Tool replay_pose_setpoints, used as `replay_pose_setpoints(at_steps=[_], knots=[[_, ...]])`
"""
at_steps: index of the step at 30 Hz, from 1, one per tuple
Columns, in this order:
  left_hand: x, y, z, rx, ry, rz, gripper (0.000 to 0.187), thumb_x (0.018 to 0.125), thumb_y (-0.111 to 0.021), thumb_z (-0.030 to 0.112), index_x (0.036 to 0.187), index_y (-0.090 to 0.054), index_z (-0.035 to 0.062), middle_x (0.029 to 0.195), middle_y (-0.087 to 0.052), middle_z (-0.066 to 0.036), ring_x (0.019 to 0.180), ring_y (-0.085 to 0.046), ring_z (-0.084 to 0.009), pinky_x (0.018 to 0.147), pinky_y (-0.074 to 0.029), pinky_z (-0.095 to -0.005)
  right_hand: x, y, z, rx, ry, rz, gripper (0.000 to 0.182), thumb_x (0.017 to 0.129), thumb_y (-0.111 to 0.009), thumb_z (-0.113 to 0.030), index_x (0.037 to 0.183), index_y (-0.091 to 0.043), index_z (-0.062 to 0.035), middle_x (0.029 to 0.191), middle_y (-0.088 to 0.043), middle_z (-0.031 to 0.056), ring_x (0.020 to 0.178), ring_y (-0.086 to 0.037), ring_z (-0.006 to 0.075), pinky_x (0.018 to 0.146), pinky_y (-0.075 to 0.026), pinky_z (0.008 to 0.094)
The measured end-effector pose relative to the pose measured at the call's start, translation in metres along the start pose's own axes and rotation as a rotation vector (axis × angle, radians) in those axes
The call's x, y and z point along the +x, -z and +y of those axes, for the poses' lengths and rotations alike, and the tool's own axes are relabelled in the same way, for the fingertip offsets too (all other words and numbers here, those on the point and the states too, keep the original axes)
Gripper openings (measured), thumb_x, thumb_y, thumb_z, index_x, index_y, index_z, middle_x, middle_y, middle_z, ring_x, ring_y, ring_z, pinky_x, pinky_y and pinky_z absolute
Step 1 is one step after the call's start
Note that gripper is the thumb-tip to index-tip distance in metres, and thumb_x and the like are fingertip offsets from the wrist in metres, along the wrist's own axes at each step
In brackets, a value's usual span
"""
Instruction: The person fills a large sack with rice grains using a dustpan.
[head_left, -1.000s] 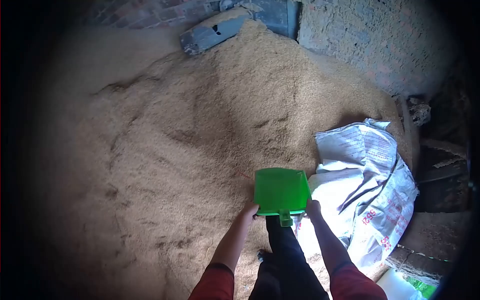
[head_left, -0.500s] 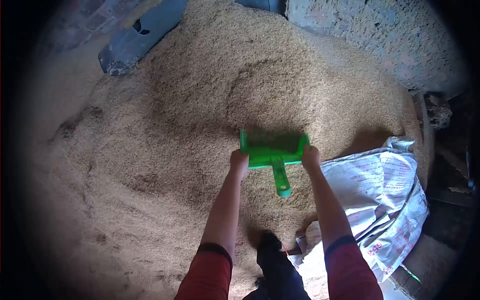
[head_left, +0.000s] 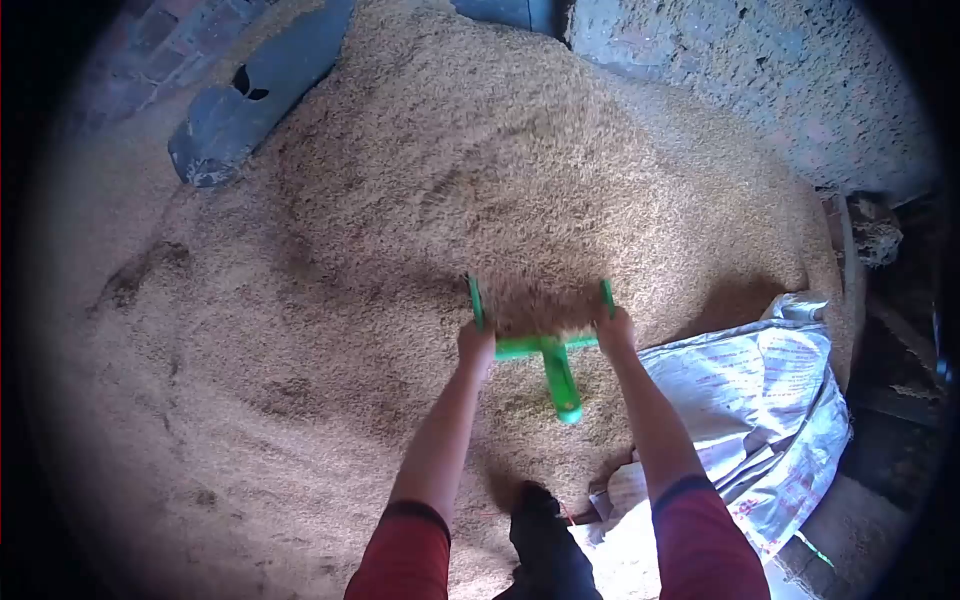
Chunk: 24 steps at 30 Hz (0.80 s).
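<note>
A green scoop (head_left: 563, 380) with raised sides and a short handle pointing toward me is at the middle of the view. My left hand (head_left: 477, 345) is closed round its left side, and my right hand (head_left: 615, 330) grips its right side. Loose tan grain or husks lie in the scoop and blur at its front edge. Around and beyond it spreads a large heap of the same material (head_left: 400, 180).
A white printed sack (head_left: 745, 380) lies crumpled at the right, beside my right forearm. A grey-blue sheet piece (head_left: 250, 95) rests at the upper left. A rough wall (head_left: 750, 80) stands at the upper right. My dark shoe (head_left: 535, 500) is below.
Both hands and the scoop have moved slightly nearer to me. The scoop's pan, mostly bare before, now has grain in it. The view has also shifted a little.
</note>
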<state>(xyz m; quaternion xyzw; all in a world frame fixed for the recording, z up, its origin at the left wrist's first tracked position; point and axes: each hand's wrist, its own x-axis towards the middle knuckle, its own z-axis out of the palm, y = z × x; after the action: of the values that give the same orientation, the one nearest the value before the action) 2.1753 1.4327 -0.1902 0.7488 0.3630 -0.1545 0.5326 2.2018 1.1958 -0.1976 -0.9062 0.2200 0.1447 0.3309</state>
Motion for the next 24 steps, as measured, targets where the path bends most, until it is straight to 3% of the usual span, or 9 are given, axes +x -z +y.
replay_pose_setpoints(at_steps=[1, 4, 9, 11, 15, 17, 19, 21, 24], knots=[[0.025, 0.002, 0.014, 0.088, -0.14, 0.066, 0.024, 0.072, -0.047, 0.021, 0.075, -0.054, -0.0025, 0.062, -0.055, -0.018, 0.058, -0.055, -0.0306, 0.053, -0.039, -0.0402, 0.011, 0.001, -0.019, -0.07, 0.207, 0.095, 0.038, 0.08, -0.042, -0.035, 0.082, -0.053, 0.0013, 0.076, -0.056, 0.0219, 0.071, -0.054, 0.0373, 0.063, -0.041, 0.0432], [0.05, 0.006, 0.012, 0.031, -0.297, 0.056, 0.02, 0.071, -0.047, 0.016, 0.075, -0.053, -0.0024, 0.063, -0.055, -0.017, 0.06, -0.054, -0.0299, 0.054, -0.04, -0.0379, 0.028, -0.008, -0.037, 0.111, 0.056, 0.124, 0.037, 0.081, -0.042, -0.034, 0.084, -0.054, 0.001, 0.078, -0.055, 0.0232, 0.072, -0.052, 0.0398, 0.064, -0.04, 0.0442], [0.013, 0.0, -0.016, -0.005, -0.346, 0.153, 0.019, 0.072, -0.048, 0.014, 0.079, -0.052, -0.0033, 0.066, -0.056, -0.015, 0.062, -0.055, -0.0242, 0.056, -0.041, -0.0336, 0.004, -0.014, 0.001, 0.367, 0.167, 0.08, 0.042, 0.083, -0.038, -0.039, 0.089, -0.051, 0.0007, 0.072, -0.055, 0.0153, 0.064, -0.056, 0.0254, 0.055, -0.043, 0.035], [-0.013, 0.004, -0.027, -0.075, -0.353, 0.154, 0.019, 0.074, -0.048, 0.015, 0.08, -0.052, -0.0031, 0.067, -0.057, -0.014, 0.061, -0.055, -0.0221, 0.056, -0.041, -0.0326, -0.023, -0.023, 0.024, 0.677, 0.032, 0.044, 0.048, 0.084, -0.034, -0.045, 0.096, -0.05, -0.0014, 0.072, -0.054, 0.0101, 0.06, -0.053, 0.0157, 0.049, -0.043, 0.0279], [-0.07, 0.008, -0.044, -0.254, -0.342, 0.139, 0.02, 0.078, -0.049, 0.017, 0.079, -0.052, -0.0028, 0.07, -0.058, -0.012, 0.062, -0.055, -0.0158, 0.057, -0.042, -0.0286, -0.127, -0.009, 0.029, 1.353, -0.411, -0.174, 0.052, 0.085, -0.031, -0.047, 0.116, -0.036, -0.0056, 0.076, -0.053, 0.0104, 0.054, -0.052, 0.0168, 0.046, -0.043, 0.0261], [-0.114, 0.011, -0.039, -0.428, -0.367, 0.143, 0.02, 0.079, -0.049, 0.017, 0.078, -0.051, -0.0022, 0.068, -0.057, -0.011, 0.059, -0.053, -0.0151, 0.055, -0.041, -0.0287, -0.185, -0.011, 0.051, 1.227, -0.409, -0.301, 0.053, 0.086, -0.029, -0.044, 0.122, -0.027, -0.0053, 0.081, -0.054, 0.0145, 0.062, -0.057, 0.0205, 0.049, -0.045, 0.0266], [-0.152, 0.019, -0.039, -0.324, -0.389, 0.213, 0.02, 0.08, -0.048, 0.017, 0.077, -0.05, -0.0022, 0.062, -0.053, -0.01, 0.054, -0.048, -0.0164, 0.051, -0.039, -0.0305, -0.239, -0.056, 0.095, 1.413, 0.029, -0.462, 0.052, 0.086, -0.033, -0.038, 0.126, -0.023, -0.0061, 0.087, -0.055, 0.0171, 0.072, -0.058, 0.0233, 0.059, -0.046, 0.0269], [-0.189, 0.033, -0.045, -0.255, -0.415, 0.174, 0.018, 0.081, -0.048, 0.016, 0.081, -0.049, -0.0012, 0.07, -0.053, -0.006, 0.06, -0.048, -0.0123, 0.056, -0.04, -0.0279, -0.298, -0.031, 0.044, 0.96, 0.193, -0.411, 0.055, 0.085, -0.04, -0.032, 0.128, -0.018, -0.0064, 0.098, -0.053, 0.0185, 0.085, -0.055, 0.0246, 0.073, -0.043, 0.0306], [-0.243, 0.046, -0.062, -0.443, -0.346, 0.139, 0.022, 0.08, -0.047, 0.018, 0.082, -0.05, -0.004, 0.068, -0.056, -0.013, 0.061, -0.053, -0.0198, 0.057, -0.042, -0.0321, -0.352, -0.002, -0.005, 1.332, 0.147, -0.34, 0.058, 0.081, -0.051, -0.024, 0.126, -0.02, -0.0032, 0.109, -0.047, 0.0132, 0.095, -0.049, 0.0223, 0.08, -0.039, 0.0347]])
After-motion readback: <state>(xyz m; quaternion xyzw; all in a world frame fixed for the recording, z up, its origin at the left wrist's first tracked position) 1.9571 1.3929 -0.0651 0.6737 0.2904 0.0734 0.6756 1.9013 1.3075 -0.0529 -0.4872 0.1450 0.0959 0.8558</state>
